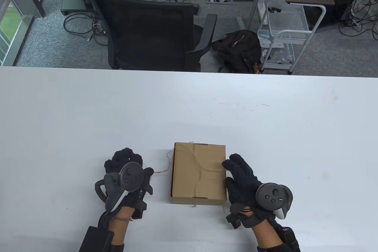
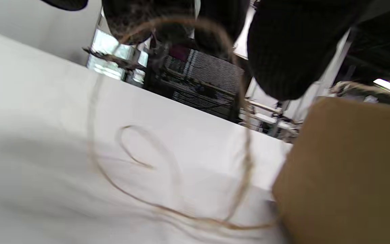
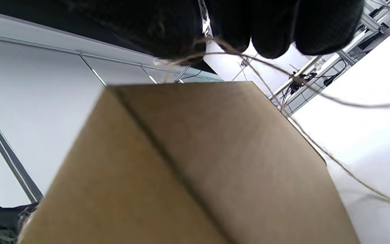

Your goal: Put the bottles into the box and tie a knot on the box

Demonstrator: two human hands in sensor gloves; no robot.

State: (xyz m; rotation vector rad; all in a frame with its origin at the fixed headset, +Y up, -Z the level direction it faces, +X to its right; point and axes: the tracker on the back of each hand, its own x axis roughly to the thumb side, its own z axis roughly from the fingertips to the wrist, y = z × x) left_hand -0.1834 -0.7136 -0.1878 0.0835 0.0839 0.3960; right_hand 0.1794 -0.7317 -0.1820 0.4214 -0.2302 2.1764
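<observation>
Twine already wrapping the closed cardboard box, crossing over the lid and leaving it on both sides. Sitting flat on the white table, near the front edge, directly between the two hands, slightly longer front to back than side to side. Pulling one tail out leftward to the left hand, just beside the box's left wall, fingers curled and pinching the strand; in the left wrist view, slack twine looping loosely on the tabletop before reaching the box. Touching the box's right edge with the right hand, fingertips bunched and pinching the other tail at the lid's rim, as the right wrist view confirms: twine running from under the pressed-together fingers down past the box. Probably tightening next: drawing both tails outward, away from the crossing on the lid. Bottles not showing anywhere; lid shut, so contents impossible to tell.
</observation>
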